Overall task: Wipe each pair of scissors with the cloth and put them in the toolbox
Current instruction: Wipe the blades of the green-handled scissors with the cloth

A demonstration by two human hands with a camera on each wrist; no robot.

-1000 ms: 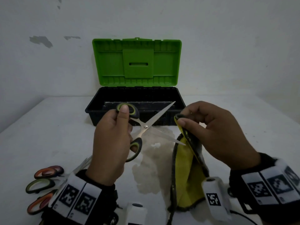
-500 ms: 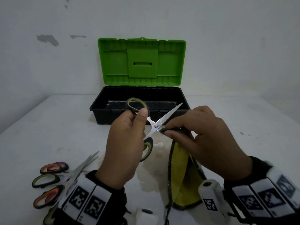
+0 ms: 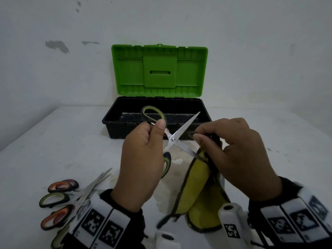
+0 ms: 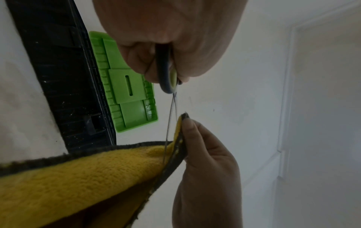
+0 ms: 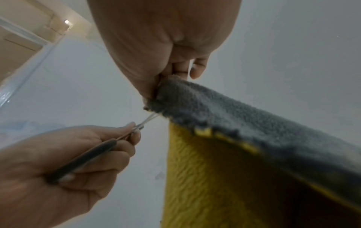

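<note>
At the near left of the table [image 3: 53, 141], a pile [image 3: 59, 200] of scissors waits, their orange and green loops overlapping and their steel blades fanned toward the middle; judging by their place outside the box, they are not yet wiped.

The left hand [image 3: 142, 169] grips the scissors [image 3: 172, 140] being cleaned, its fingers curled round the lower loop and the thumb pressed by the upper one. Holding the handles apart spreads the blades into an X, which seems meant to bare each blade's inner face to the cloth. The loops are dark rubbery plastic lined with green; the blades are thin, bright, pointed steel joined at a small pivot.

Behind, at the far middle, the toolbox [image 3: 115, 121] stands open, its green ribbed lid upright against the wall and its black tray facing the hands, likely so a wiped pair can go straight in. What lies in it I cannot make out.

The right hand [image 3: 233, 157] pinches the cloth [image 3: 199, 193] between thumb and fingertips, folded over the lower blade, so both faces get rubbed at once. The cloth is a plush pile fabric, yellow on one side, grey on the other, with a dark stitched hem; its loose end hangs down toward the table. A pale stain marks the table beneath the hands.
</note>
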